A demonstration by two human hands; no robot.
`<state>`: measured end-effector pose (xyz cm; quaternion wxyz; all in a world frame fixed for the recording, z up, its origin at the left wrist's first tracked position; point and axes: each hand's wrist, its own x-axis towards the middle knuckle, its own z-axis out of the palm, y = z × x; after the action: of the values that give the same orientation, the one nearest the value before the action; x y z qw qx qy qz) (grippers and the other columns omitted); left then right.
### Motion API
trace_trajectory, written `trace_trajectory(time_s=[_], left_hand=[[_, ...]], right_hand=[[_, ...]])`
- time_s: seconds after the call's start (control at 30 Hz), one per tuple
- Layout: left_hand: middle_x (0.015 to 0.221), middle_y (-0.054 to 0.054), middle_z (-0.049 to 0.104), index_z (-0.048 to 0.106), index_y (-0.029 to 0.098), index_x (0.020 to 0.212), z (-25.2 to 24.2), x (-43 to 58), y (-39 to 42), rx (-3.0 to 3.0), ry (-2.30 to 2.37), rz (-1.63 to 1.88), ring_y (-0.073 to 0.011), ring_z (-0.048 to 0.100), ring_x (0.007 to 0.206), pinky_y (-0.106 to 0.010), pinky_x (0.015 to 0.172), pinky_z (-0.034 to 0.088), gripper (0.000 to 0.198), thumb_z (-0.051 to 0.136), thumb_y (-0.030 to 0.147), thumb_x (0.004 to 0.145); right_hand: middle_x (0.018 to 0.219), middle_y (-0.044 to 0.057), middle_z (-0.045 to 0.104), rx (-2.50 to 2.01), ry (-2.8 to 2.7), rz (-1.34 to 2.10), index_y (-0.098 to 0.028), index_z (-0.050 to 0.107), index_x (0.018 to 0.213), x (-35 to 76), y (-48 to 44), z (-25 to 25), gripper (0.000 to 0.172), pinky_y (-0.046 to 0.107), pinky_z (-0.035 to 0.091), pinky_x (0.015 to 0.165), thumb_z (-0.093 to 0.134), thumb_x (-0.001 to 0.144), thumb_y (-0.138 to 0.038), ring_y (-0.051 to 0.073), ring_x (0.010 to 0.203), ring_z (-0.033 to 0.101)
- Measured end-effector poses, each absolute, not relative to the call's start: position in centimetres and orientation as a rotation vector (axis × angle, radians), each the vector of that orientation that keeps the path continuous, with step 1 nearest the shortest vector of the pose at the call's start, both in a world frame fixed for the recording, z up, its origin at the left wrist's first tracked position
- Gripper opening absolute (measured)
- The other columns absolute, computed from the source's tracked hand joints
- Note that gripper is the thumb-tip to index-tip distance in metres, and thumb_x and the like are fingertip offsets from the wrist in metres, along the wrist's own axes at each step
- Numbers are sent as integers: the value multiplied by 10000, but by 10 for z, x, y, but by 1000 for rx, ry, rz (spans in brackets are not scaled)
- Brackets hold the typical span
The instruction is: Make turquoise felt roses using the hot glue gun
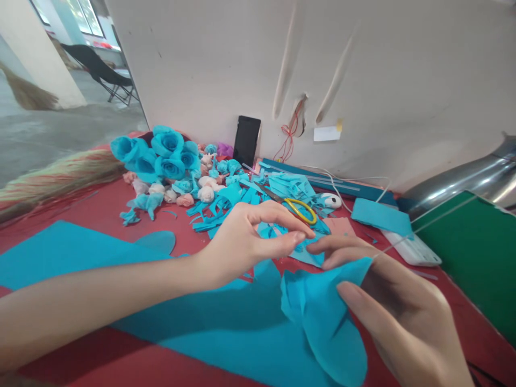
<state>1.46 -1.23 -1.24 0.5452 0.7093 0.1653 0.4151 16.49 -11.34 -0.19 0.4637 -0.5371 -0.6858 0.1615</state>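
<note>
My right hand (pixel 407 301) holds a blue crepe paper flower (pixel 322 306) by its gathered base, thumb in front and fingers behind. Its petals spread down and to the left, and a thin pale stem (pixel 427 223) runs from the base to the upper right. Left of the flower, my left hand (pixel 253 242) hovers apart from it, thumb and index fingertips brought close in a pinch. Whether anything is between those tips I cannot make out. Beneath both hands lies a large blue paper sheet (pixel 209 322); a rounded blue paper piece (pixel 157 243) sits beyond my left forearm.
Yellow-handled scissors (pixel 300 210) rest on blue paper scraps (pixel 226 207). Finished blue paper roses (pixel 167 153) and small pink ones stand at back left. A black phone (pixel 246 141) leans on the wall. At right are a white device (pixel 415 248) and a green board (pixel 471 258).
</note>
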Motion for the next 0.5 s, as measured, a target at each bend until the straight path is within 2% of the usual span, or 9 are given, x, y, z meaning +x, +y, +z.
trace_trajectory(time_s=[0.27,0.4,0.5], left_hand=[[695,13,630,671,173,707,-13,14,-13,1595,370,973,-106,564,740,-216,688,436,65,628,126,720],[701,17,632,664,179,692,-11,15,-12,1642,347,1056,-109,563,762,-236,758,434,46,655,135,705],[684,22,633,658,174,685,-6,16,-13,1654,350,1110,-111,568,743,-289,884,395,40,694,166,672]], right_hand=[[946,-58,641,-1302,-1590,428,-291,591,812,162,-114,-1,24,164,489,773,570,802,-299,141,968,577],[972,-49,644,-1299,-1605,459,-313,583,832,162,-117,2,36,172,501,748,558,813,-296,149,957,586],[1005,-42,639,-1300,-1620,487,-329,588,831,163,-119,5,40,184,516,721,552,816,-320,152,896,611]])
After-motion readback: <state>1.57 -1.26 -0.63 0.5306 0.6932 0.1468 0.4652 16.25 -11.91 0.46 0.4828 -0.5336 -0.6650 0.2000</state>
